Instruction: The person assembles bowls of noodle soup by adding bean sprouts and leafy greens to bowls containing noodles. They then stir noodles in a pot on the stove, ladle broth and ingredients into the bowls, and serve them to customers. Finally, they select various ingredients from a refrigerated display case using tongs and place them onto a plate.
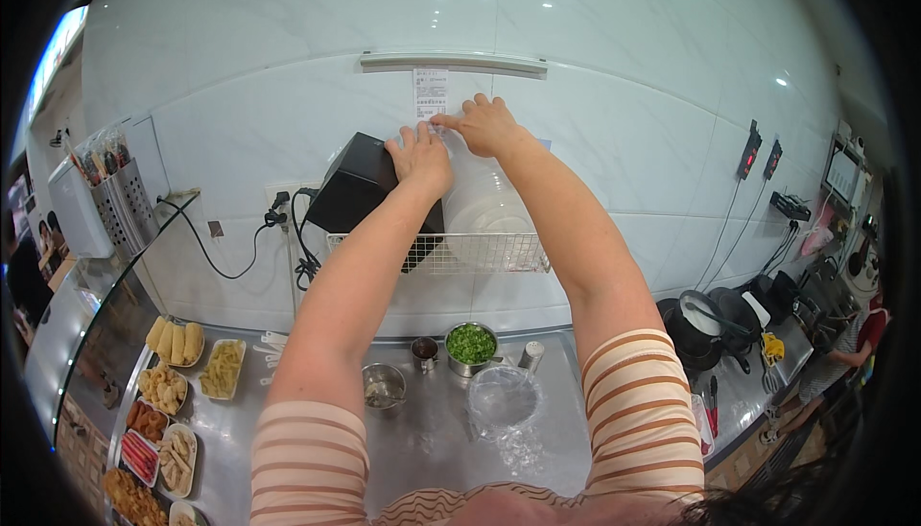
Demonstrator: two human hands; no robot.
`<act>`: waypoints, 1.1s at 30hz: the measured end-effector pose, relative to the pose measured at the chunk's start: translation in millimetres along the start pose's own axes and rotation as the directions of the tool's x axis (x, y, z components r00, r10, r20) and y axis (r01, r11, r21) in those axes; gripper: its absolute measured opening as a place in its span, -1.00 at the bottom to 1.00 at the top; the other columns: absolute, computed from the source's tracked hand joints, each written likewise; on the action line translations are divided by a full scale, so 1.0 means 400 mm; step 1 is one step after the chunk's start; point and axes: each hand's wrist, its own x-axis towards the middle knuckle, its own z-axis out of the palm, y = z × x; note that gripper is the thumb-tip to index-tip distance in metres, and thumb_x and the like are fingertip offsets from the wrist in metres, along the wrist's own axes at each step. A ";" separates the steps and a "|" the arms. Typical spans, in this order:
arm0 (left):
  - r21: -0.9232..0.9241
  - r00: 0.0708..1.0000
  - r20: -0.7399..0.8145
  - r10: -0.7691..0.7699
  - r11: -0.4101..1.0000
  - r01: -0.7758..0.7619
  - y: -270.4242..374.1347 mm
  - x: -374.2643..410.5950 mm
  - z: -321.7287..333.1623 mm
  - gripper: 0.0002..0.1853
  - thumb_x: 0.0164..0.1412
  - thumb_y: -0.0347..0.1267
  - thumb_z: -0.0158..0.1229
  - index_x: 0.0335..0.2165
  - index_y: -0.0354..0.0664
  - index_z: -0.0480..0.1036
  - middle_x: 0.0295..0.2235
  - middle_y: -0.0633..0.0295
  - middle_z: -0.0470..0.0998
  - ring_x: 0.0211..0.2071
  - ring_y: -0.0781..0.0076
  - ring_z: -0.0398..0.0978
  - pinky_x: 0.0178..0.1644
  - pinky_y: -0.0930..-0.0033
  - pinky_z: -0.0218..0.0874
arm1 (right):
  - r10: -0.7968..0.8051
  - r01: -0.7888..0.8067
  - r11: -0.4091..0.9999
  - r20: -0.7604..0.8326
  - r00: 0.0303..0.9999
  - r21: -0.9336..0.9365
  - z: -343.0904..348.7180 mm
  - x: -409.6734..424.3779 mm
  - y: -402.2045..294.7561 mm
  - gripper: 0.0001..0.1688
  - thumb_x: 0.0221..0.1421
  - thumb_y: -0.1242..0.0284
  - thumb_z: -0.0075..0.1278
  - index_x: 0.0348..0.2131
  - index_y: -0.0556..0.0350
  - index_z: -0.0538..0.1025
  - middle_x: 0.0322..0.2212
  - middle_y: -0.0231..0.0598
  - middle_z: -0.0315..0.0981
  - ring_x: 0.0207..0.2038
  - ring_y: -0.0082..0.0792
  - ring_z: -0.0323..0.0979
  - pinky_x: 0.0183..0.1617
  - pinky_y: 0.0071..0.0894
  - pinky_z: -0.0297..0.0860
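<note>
A printed paper slip (431,93) hangs against the tiled wall from a narrow ticket rail (453,64). My left hand (423,163) is at the slip's lower end, beside the top of a black box-shaped device (352,184), perhaps a printer. Whether its fingers pinch the paper cannot be seen. The thumb of my right hand (488,125) reaches across to the slip's bottom edge, while its other fingers spread near the wall to the right. Below the hands, a wire basket (496,253) on the wall carries the black device and clear plastic lids or bowls (489,202).
A steel counter (424,447) bears a bowl of chopped greens (471,345), a steel bowl (383,386), a dark-filled cup (424,353), a shaker (532,355) and a bag-lined container (504,398). Food trays (178,461) line the left. Black pots (696,328) and another person (853,346) are right.
</note>
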 end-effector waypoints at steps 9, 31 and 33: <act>-0.005 1.000 0.006 -0.001 1.000 0.001 0.000 0.000 0.000 -0.51 -0.11 -0.42 0.04 -0.09 -0.24 0.35 0.06 0.23 0.18 0.07 0.14 0.05 0.02 -0.04 -0.14 | 0.003 -0.003 1.000 0.001 1.000 -0.008 0.001 0.006 -0.007 -0.44 0.17 0.37 -0.30 0.08 -0.78 0.19 -0.16 -0.36 0.36 -0.03 -0.29 0.24 -0.08 -0.16 0.20; -0.027 1.000 0.019 -0.006 1.000 0.006 0.003 0.002 -0.001 -0.55 -0.09 -0.41 0.03 -0.12 -0.22 0.39 0.08 0.24 0.16 0.07 0.18 0.06 0.02 -0.01 -0.13 | 0.016 -0.016 1.000 0.019 1.000 0.005 -0.003 0.006 -0.013 -0.43 0.16 0.38 -0.28 0.08 -0.80 0.18 -0.18 -0.37 0.38 -0.05 -0.29 0.25 -0.07 -0.11 0.19; -0.029 0.999 0.035 -0.002 1.000 0.003 0.002 0.002 -0.003 -0.55 -0.08 -0.41 0.03 -0.12 -0.21 0.39 0.08 0.24 0.16 0.07 0.17 0.06 0.02 -0.01 -0.13 | 0.021 -0.021 1.000 0.035 0.999 0.005 -0.004 0.005 -0.014 -0.43 0.16 0.38 -0.28 0.09 -0.79 0.18 -0.17 -0.37 0.38 -0.04 -0.30 0.25 -0.07 -0.12 0.20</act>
